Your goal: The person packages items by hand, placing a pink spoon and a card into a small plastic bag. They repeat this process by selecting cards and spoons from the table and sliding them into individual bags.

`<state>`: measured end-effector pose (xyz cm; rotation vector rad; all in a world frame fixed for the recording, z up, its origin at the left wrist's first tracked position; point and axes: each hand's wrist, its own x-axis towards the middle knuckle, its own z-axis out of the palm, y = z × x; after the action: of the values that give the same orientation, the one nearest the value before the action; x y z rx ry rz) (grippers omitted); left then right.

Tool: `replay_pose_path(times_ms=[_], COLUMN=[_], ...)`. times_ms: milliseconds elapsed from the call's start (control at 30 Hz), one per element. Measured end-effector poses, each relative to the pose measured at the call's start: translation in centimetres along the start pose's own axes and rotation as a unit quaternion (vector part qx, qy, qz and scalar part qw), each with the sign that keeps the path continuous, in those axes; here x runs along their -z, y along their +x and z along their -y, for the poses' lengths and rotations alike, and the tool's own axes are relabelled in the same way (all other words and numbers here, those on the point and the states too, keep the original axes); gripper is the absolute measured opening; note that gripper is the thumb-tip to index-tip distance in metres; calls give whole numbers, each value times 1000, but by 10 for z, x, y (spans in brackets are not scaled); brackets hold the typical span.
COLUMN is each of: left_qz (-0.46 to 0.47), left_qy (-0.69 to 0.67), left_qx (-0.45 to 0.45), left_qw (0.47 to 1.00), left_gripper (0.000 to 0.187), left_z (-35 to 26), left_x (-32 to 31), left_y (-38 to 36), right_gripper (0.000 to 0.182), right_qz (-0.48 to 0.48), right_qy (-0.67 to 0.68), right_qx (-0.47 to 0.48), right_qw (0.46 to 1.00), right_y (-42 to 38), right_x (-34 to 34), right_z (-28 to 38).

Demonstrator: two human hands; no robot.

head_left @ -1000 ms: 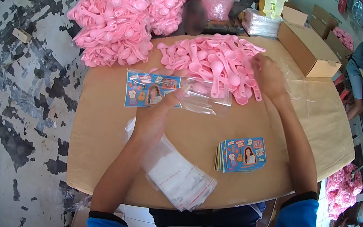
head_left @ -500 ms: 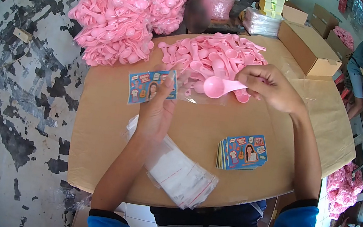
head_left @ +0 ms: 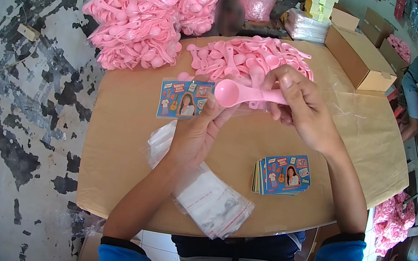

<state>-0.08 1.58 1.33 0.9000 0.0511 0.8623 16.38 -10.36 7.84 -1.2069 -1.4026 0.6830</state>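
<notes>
A blue printed card (head_left: 173, 100) is pinched in my left hand (head_left: 195, 136), with clear plastic showing at its right side. My right hand (head_left: 303, 109) grips a pink measuring spoon (head_left: 248, 95) by its handle. The spoon's bowl overlaps the card's right edge, close over my left thumb. Under my left forearm lies a spread of clear plastic bags (head_left: 215, 202). A stack of the same blue cards (head_left: 288, 178) sits on the table to the right. Behind both hands spreads a heap of loose pink spoons (head_left: 211, 58).
Bulging bags of pink spoons (head_left: 136, 19) stand at the table's back left. A cardboard box (head_left: 360, 58) is at the back right of the brown-covered table (head_left: 123, 172). Another person (head_left: 417, 74) is at far right, beside more cartons.
My right hand has brought the spoon left and slightly down to the card. My left hand has shifted right, and the card now faces the camera more squarely.
</notes>
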Motion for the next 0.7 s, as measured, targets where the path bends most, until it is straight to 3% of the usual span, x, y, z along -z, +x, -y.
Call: replay_pose_path(times_ms=[167, 233, 400, 500, 567, 667, 700], left_qz=[12, 17, 15, -51, -69, -46, -29], left_qy=[9, 35, 43, 93, 140, 251, 296], left_qx=[15, 17, 36, 22, 2, -12, -11], left_qw=[1000, 999, 998, 994, 988, 967, 955], left_gripper=[59, 63, 73, 85, 79, 73, 72], left_z=[4, 6, -8, -20, -22, -18, -17], left_x=[-2, -2, -5, 2, 6, 11, 13], left_y=[-5, -6, 1, 9, 11, 13, 13], right_gripper=[27, 26, 12, 11, 11, 12, 11], right_qz=[21, -20, -122, -160, -163, -105, -126], right_qy=[-17, -44, -109, -154, -195, -398, -379], right_qx=[28, 86, 104, 186, 181, 35, 50], right_qw=[999, 995, 981, 957, 950, 911, 915], right_y=[-3, -1, -12, -11, -7, 5, 5], right_x=[-17, -28, 4, 23, 31, 17, 17], right_z=[-8, -20, 26, 51, 55, 37, 34])
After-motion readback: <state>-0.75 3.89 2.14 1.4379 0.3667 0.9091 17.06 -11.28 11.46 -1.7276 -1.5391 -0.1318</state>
